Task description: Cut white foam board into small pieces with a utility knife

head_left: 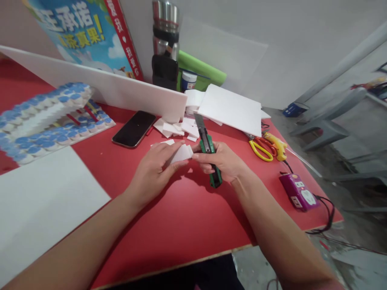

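My left hand (159, 163) is closed on a small stack of white foam board pieces (181, 154), gripped between thumb and fingers above the red table (187, 217). Wrapped round a green and black utility knife (207, 144) is my right hand (219, 159), with the blade pointing up and away. The fingertips of this hand are close to the right end of the white pieces; whether they touch is hard to tell. More white scraps (171, 128) lie just beyond both hands.
A phone (134, 129) and a blue-and-white cup-covered model (54, 117) lie left. White boards (231, 108) are at the back, near a steel bottle (165, 36). Scissors (261, 150), a yellow glue gun (276, 147) and a purple box (298, 191) are right.
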`<state>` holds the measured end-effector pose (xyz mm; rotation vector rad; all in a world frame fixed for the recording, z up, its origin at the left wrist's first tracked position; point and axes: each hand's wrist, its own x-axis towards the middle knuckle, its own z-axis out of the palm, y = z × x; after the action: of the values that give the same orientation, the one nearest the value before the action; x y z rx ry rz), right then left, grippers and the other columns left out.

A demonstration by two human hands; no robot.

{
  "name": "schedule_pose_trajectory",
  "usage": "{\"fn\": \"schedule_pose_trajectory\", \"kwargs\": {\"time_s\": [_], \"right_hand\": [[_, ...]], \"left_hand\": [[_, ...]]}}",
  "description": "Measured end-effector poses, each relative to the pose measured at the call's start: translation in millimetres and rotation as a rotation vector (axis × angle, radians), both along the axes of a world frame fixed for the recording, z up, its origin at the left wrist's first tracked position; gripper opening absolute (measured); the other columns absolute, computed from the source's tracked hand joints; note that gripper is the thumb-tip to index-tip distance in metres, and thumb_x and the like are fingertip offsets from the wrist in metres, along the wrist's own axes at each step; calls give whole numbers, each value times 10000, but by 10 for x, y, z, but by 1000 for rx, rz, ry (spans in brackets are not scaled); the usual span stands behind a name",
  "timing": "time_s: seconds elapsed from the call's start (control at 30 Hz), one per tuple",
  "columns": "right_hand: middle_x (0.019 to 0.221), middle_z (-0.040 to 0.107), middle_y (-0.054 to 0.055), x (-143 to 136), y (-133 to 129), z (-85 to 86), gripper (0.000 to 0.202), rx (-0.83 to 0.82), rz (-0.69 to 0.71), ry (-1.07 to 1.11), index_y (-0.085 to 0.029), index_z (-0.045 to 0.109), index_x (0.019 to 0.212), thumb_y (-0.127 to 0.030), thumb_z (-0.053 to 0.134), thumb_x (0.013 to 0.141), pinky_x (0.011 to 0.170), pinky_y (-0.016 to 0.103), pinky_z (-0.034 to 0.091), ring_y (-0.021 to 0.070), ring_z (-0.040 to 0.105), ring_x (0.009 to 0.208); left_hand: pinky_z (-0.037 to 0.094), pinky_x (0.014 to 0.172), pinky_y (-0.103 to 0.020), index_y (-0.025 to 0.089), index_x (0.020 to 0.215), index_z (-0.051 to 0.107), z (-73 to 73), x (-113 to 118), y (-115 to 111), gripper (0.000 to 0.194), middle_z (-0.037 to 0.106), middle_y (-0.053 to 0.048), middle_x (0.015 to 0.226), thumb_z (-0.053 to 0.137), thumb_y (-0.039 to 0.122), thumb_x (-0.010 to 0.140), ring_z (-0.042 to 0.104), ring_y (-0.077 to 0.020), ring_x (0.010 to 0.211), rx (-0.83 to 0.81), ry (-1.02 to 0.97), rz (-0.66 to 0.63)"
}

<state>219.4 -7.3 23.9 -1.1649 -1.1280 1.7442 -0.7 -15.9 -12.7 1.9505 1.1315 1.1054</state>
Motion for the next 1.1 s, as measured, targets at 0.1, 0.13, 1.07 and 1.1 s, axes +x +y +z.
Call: {"fn": "schedule_pose_trajectory", "kwargs": {"time_s": [0.1, 0.13, 1.07, 1.1], "right_hand": [[554, 507, -92, -11, -20, -78, 474, -85, -19, 72, -170, 661, 909, -365, 996, 637, 450, 200, 300, 51, 386, 476], [553, 513, -92, -20, -32, -99, 483, -93, -34, 75, -174, 653, 901, -366, 1001, 627, 447, 199, 298, 51, 389, 472], [631, 654, -14, 369, -51, -120, 333, 245, 15, -138, -179, 802, 967, -378, 958, 750, 494, 250, 435, 116, 550, 534], [625, 653, -14, 363, -55, -120, 337, 215, 23, -133, -175, 798, 969, -377, 958, 751, 489, 247, 432, 115, 548, 528]], "left_hand": [[490, 1032, -379, 271, 1427, 701, -11, -15, 12, 474, 731, -95, 1209, 687, 487, 1005, 656, -305, 1134, -8, 50, -44], [504, 1002, -368, 262, 1441, 690, -24, -14, 12, 474, 723, -97, 1194, 670, 477, 1019, 660, -293, 1108, 13, 77, -62], [713, 847, -381, 279, 1313, 789, 171, -12, -133, 359, 849, -76, 972, 809, 307, 956, 837, -283, 918, -628, -634, -414], [714, 857, -391, 274, 1303, 794, 164, -14, -132, 337, 847, -88, 1031, 795, 322, 969, 838, -288, 916, -645, -644, -436]]}}
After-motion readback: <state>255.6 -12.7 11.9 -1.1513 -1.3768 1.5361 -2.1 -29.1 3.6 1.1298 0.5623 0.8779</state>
